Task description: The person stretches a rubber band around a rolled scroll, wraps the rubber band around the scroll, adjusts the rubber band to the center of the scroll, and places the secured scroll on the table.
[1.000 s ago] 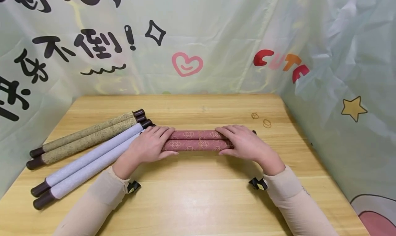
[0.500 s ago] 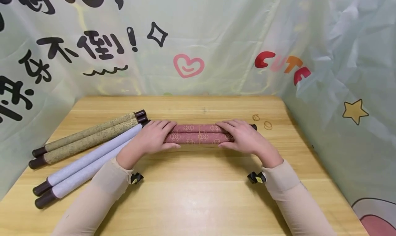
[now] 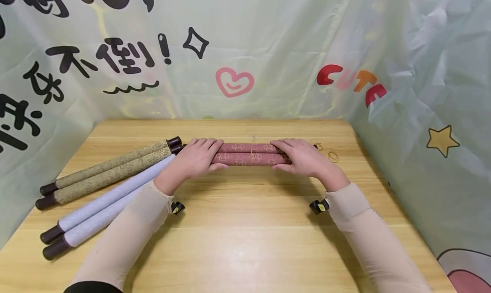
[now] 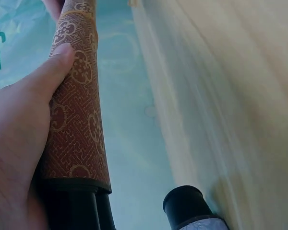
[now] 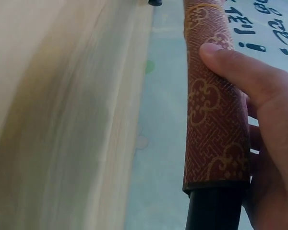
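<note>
A double-rolled hanging scroll (image 3: 239, 159) in maroon brocade with gold flower patterns stretches crosswise ahead of me. A thin rubber band (image 3: 251, 154) binds its two rolls at the middle. My left hand (image 3: 193, 158) grips the left end, thumb along the near side and fingers over the top. The right end is held the same way by my right hand (image 3: 303, 158). Both wrist views show the scroll raised above the table, with dark end knobs (image 4: 69, 206) sticking out past the brocade.
Left of the hands lie a pale blue scroll (image 3: 115, 199) and an olive patterned scroll (image 3: 111, 165), both slanting and double-rolled. Loose rubber bands (image 3: 338, 157) are at the right rear of the wooden table (image 3: 245, 242). Printed cloth (image 3: 268, 37) hangs around the back and sides.
Both hands have carried the maroon scroll up and away from me, toward the back of the table. The olive and pale blue scrolls have stayed in place.
</note>
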Available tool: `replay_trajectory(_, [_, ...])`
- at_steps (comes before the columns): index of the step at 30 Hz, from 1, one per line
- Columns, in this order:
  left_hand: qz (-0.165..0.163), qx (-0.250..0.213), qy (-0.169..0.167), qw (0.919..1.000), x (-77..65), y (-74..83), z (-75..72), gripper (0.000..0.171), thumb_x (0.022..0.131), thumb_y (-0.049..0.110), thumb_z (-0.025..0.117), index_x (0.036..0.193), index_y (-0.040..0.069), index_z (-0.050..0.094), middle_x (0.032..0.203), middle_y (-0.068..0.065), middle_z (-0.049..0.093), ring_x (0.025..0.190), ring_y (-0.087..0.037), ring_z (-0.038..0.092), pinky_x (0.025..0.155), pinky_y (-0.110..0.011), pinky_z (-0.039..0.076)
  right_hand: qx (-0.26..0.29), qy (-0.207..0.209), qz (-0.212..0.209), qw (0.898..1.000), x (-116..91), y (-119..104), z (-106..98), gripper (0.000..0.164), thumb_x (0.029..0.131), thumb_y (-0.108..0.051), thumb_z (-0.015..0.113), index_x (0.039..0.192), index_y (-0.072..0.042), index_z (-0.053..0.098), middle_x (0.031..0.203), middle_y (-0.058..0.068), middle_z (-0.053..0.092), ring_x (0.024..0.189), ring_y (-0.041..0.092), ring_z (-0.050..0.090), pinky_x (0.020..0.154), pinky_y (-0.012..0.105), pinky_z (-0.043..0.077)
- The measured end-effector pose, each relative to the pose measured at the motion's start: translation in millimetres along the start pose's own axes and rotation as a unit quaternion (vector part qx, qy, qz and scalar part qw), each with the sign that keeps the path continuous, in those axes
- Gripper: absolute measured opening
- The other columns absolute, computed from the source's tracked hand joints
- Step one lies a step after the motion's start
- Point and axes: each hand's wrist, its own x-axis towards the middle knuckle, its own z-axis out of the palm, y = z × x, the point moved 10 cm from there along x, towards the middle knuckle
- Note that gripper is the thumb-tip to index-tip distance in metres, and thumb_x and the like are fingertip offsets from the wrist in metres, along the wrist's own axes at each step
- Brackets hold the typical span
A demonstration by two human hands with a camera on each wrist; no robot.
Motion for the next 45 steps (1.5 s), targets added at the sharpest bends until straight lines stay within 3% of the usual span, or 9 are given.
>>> replay_trajectory(14, [-0.038,-0.031,-0.067,0.9965,29.4,-26.7,14.2,0.087,0.092,0.071,0.039,0.150,0.007,0.033,0.145,-0.016,0.044,0.133,-0.037,0.040,0.110,-0.055,0.030,-0.011,-0.045,0.004,0.999,30,26,9,0.075,0.091,-0.053,0.063,0.147,-0.009,0.041,0.140,0.017,0.050,0.123,0.040,0.050,0.102,0.056,0.040])
replay_trajectory(28, [-0.078,-0.076,-0.145,0.9835,61.2,-47.8,32.5,0.088,0.092,0.066,0.049,0.153,0.005,0.028,0.151,-0.020,0.036,0.138,-0.040,0.032,0.114,-0.056,0.022,0.014,-0.085,0.040,0.996,57,56,23,0.074,0.092,-0.048,0.064,0.149,-0.009,0.039,0.144,0.019,0.046,0.129,0.040,0.045,0.107,0.056,0.034])
replay_trajectory(36, [-0.094,-0.086,-0.168,0.9775,71.1,-57.2,54.2,0.088,0.093,0.064,0.048,0.154,0.005,0.026,0.154,-0.021,0.031,0.141,-0.040,0.027,0.115,-0.053,0.021,0.029,-0.113,0.068,0.991,69,70,42,0.074,0.093,-0.047,0.063,0.151,-0.010,0.034,0.149,0.018,0.040,0.136,0.039,0.036,0.111,0.058,0.026])
replay_trajectory(45, [-0.107,-0.105,-0.188,0.9706,72.8,-59.1,72.4,0.086,0.092,0.060,0.055,0.152,0.004,0.030,0.151,-0.022,0.036,0.138,-0.039,0.033,0.115,-0.051,0.025,0.036,-0.141,0.084,0.986,78,79,69,0.074,0.094,-0.045,0.063,0.152,-0.010,0.032,0.150,0.018,0.039,0.135,0.039,0.038,0.110,0.059,0.027])
